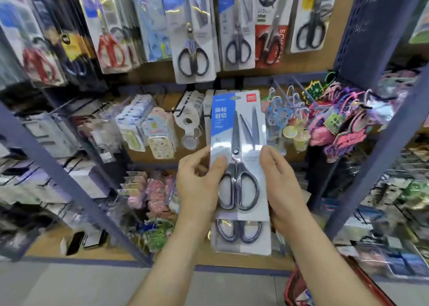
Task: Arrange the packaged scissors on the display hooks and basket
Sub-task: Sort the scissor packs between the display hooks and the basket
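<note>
Filling most of the view, a blue-framed display rack (58,166) carried a top row of packaged scissors (193,38) already hanging from 10 to 1 o'clock, so part of the arranging looked done. At 5 o'clock, low by the floor, the rim of a red basket (291,287) showed, its contents too blurred to tell. At centre, two scissor packs were held together, so at least these looked left to place. The front scissor pack (239,157) stood upright, a blue-and-grey card with white characters, a small red logo at its top corner, and clear blister over dark-handled scissors, blades up. The second scissor pack (241,238) sat behind it and lower, only its handles and bottom edge showing at 6 o'clock. The left hand (197,185) grasped the front pack's left edge, thumb across its face. The right hand (283,185) pinched the right edge, fingers behind. Which hook was meant could not be told.
</note>
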`<state>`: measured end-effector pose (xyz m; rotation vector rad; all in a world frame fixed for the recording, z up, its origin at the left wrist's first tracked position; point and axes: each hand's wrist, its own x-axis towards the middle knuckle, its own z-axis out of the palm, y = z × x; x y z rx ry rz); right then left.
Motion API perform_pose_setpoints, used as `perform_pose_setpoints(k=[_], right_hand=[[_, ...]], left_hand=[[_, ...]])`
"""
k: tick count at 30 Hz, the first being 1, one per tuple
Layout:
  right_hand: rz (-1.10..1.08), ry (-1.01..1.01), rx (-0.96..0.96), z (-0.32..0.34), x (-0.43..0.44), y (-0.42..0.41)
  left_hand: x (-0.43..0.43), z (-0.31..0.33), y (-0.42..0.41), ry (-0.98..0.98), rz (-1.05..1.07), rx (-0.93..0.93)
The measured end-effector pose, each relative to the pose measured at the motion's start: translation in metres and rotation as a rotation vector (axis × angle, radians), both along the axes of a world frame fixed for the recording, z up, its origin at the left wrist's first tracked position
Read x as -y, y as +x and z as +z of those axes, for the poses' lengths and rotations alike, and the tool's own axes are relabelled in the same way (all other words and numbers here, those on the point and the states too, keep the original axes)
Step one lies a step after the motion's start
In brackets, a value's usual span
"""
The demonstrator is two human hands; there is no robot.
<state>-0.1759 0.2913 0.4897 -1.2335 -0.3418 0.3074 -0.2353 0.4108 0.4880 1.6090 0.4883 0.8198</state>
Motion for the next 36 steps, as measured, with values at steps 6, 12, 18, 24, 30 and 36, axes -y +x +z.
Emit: perform_pose_setpoints(k=[6, 12, 18, 24, 30, 36], right_hand=[[0.025, 0.104, 0.014, 0.016, -0.026, -0.016], [0.113, 0.125, 0.101, 0.033, -0.026, -0.004], [0.058, 0.037, 0.326, 0.048, -0.021, 0.024], [0.081, 0.032, 0.509, 0.071, -0.027, 0.05], [0.045, 0.105, 0.621, 0.103, -0.046, 0.075], [0.016, 0.146, 0.636, 0.127, -0.073, 0.102]], left_hand=[[-0.035, 0.021, 0.0, -0.063, 0.023, 0.157], [-0.041, 0.04, 0.012, -0.071, -0.009, 0.206], [-0.043, 0.071, 0.035, -0.084, -0.109, 0.247], [-0.073, 0.159, 0.071, -0.045, -0.101, 0.303], [-0.096, 0.245, 0.109, 0.033, -0.1, 0.325], [-0.119, 0.27, 0.14, 0.167, 0.024, 0.329]])
